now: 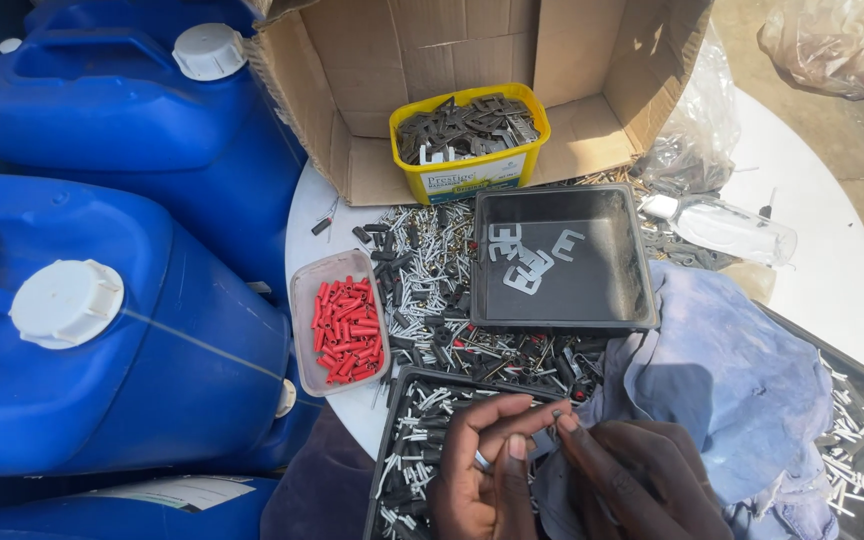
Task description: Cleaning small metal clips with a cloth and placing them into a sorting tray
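In the head view, both hands meet at the bottom edge, over a black tray (404, 470) filled with small black-and-silver pieces. The left hand (482, 470) has its thumb and fingers pinched together on a small metal part (542, 437), and the right hand (632, 475) closes its fingertips on the same part from the other side; what exactly the part is I cannot tell, since the fingers cover most of it. A ring shows on one left finger.

Just beyond the hands lies a heap of loose black and silver pieces (432, 290) on the white round table (812, 270). Beside the heap sits an empty-looking square black tray (562, 260) with a few flat silver brackets (522, 262) in it (some are E-shaped). To the left, a clear tub (339, 322) holds red sleeves. Further back, a yellow tub (469, 140) of grey metal plates stands inside an open cardboard box (472, 60). Blue jerrycans (102, 330) with white caps crowd the left side, and a blue-grey cloth (732, 380) lies at the right.
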